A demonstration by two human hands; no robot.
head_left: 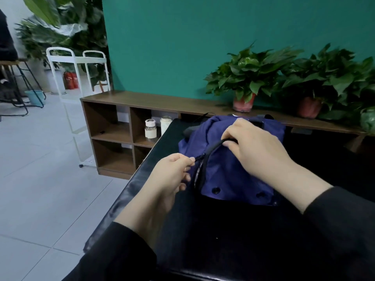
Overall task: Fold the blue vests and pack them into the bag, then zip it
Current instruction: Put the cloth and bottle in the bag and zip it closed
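Observation:
A dark blue bag [227,169] lies on the black table [213,230], with two black snap buttons near its front edge. My left hand [172,175] pinches the zipper pull at the bag's left side. My right hand [255,147] grips the black strap [211,151] that runs along the zipper line, holding the top of the bag. A short stretch of the zipper below the pull stands open. The blue vests are not visible.
A low wooden shelf [113,126] stands behind the table with two white jars [151,129]. Potted plants [245,82] sit on top against the green wall. A white metal cart [77,82] stands on the tiled floor at the left.

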